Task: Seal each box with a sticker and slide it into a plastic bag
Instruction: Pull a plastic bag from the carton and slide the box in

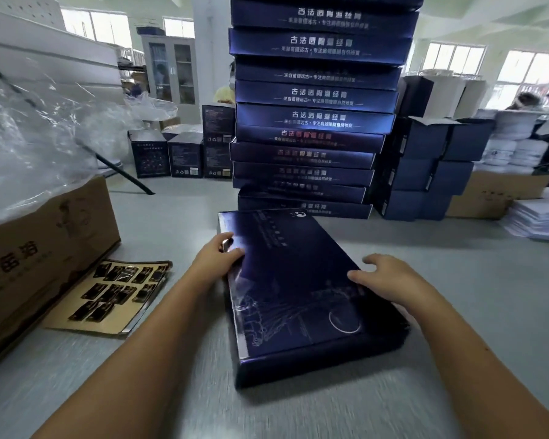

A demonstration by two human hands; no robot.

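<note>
A flat dark blue box (295, 293) lies on the grey table in front of me, its long side running away from me. My left hand (216, 255) grips its left edge, thumb on the lid. My right hand (384, 277) rests on the right part of the lid with fingers spread. A brown sheet of dark stickers (114, 296) lies on the table to the left of the box. Crumpled clear plastic bags (35, 147) fill the cardboard carton at the far left.
A tall stack of the same blue boxes (311, 122) rises right behind the box. A brown cardboard carton (42, 251) stands at the left. More dark boxes (425, 172), a carton and piles of white paper (539, 217) crowd the right. People work in the background.
</note>
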